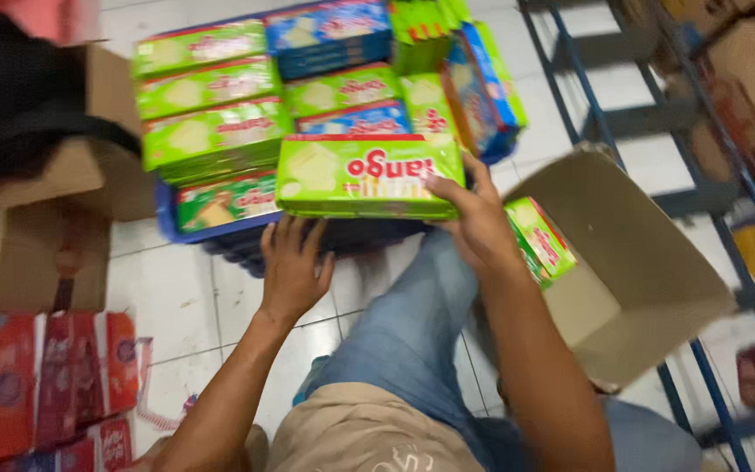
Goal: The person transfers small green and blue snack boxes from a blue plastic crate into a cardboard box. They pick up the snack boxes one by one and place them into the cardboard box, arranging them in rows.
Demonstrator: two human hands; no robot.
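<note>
Item: green pack (pixel 367 175), a long flat box-shaped bundle in glossy film, held level at the near edge of the stack (pixel 246 105).

Hold: our right hand (pixel 474 218) grips the pack's right end, thumb on top and fingers curled under. Our left hand (pixel 293 267) sits just below the pack's left half, fingers spread and pointing up toward its underside; we cannot tell whether they touch it.

Handling, as we judge it: light for its bulk and stiff enough along its length to ride level from one end. The shiny film looks slippery, and the contents are probably brittle, so a hard squeeze could crush them. We would take it at the short ends or cradle it from beneath, not pinch the broad face.

Surroundings: green and blue packs in rows on the far side, on the tiled floor (pixel 176 297). An open carton (pixel 631 262) tilts on the right, another green pack (pixel 539 240) at its mouth. Red packs (pixel 45 376) lie near left. A blue rack (pixel 709 192) stands far right.
</note>
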